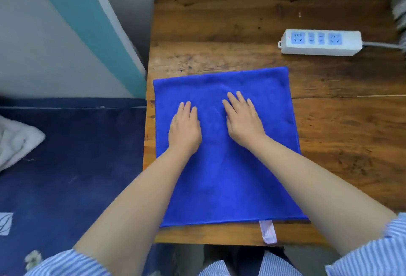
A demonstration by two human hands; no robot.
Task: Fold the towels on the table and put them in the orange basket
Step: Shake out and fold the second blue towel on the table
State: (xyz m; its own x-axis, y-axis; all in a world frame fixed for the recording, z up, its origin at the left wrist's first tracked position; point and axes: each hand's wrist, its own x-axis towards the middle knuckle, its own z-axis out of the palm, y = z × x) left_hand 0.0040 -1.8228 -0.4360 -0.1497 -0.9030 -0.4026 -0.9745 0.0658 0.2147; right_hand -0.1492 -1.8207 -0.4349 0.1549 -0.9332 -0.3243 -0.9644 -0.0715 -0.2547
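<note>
A: Left hand (185, 130) — flat, fingers straight, palm down on blue towel (226, 166). No grip taken, nothing held.

B: Towel spread on desk (329, 133), left edge near desk's left edge, pale tag (268, 231) at near hem.

A: Right hand (242, 122) — same, flat and open, pressing the cloth.

B: Likely soft, light, limp; plush pile, not slippery. Best pinched at two corners of one edge, then carried over. Power strip (321, 43) far right, well apart. Orange basket not in view.

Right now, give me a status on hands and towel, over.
Left hand and right hand flat, open on blue microfibre towel. Towel spread on wooden table. White power strip clear of it. Orange basket not in view.
</note>
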